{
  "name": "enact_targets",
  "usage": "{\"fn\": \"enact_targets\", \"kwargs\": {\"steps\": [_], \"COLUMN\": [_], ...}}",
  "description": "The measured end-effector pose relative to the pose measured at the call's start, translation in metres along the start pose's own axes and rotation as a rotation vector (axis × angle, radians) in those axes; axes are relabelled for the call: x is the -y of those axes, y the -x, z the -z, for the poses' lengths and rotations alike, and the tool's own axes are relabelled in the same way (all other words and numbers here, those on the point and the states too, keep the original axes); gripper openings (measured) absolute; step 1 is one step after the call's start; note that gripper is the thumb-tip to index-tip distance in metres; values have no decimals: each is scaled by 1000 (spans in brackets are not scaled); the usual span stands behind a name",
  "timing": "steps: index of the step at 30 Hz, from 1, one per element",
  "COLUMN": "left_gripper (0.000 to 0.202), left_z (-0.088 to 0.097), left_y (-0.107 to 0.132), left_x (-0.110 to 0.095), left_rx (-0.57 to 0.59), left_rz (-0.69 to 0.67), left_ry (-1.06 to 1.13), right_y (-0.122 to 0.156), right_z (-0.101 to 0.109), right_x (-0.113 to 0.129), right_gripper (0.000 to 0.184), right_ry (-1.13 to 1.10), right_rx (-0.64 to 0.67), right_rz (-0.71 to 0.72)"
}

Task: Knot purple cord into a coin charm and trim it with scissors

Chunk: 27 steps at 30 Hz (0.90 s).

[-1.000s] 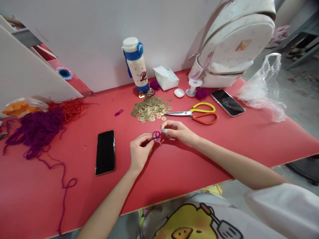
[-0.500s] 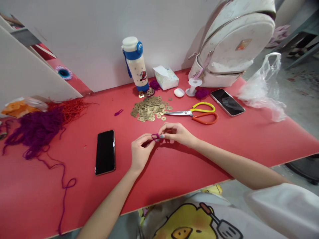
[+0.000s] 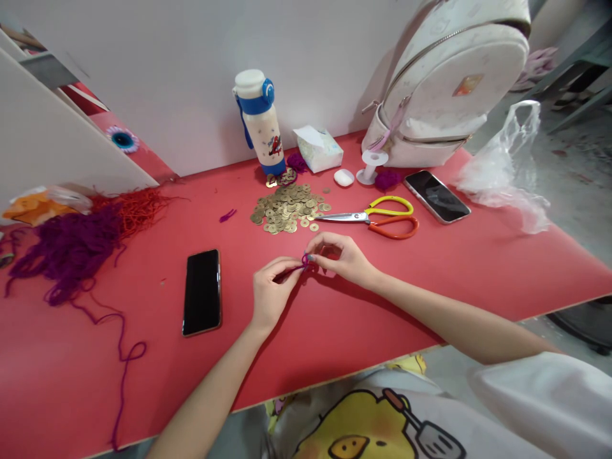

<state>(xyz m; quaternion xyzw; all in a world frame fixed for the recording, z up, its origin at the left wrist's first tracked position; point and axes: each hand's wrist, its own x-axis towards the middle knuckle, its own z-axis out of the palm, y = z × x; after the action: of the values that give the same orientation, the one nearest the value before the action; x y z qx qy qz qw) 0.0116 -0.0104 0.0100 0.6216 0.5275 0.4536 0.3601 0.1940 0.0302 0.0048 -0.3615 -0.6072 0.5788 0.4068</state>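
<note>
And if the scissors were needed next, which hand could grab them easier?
Probably the right hand: the scissors lie just beyond it, with the handles on its side. The left hand is farther off, pinching purple yarn; the right is at that yarn too.

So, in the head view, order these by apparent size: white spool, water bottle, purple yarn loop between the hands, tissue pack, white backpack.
1. White backpack
2. Water bottle
3. Tissue pack
4. White spool
5. Purple yarn loop
</note>
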Motion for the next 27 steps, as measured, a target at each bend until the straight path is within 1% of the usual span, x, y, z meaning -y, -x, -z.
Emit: {"fn": "enact_targets", "kwargs": {"steps": [4,7,11,17,20,23,27], "left_gripper": [8,8,8,8,8,8,10], "left_z": [0,1,1,1,1,1,1], "left_y": [0,0,0,0,0,0,0], "left_x": [1,1,2,5,5,4,3], "left_rx": [-1,1,2,-7,-2,-2,-6], "left_rz": [-19,-19,2,46,51,24,-27], "left_ry": [-19,-17,2,35,38,13,-28], "right_y": [1,1,0,1,1,1,0], "right_z": [-2,-2,-1,2,2,2,2], "right_x": [1,1,0,-1,-2,-2,-3], "right_gripper": [17,16,16,15,19,22,13], "right_ry": [70,106,161,214,230,246,276], "right_rx": [-35,-39,-23,25,28,25,13], "right_rz": [69,92,120,224,260,269,230]}}
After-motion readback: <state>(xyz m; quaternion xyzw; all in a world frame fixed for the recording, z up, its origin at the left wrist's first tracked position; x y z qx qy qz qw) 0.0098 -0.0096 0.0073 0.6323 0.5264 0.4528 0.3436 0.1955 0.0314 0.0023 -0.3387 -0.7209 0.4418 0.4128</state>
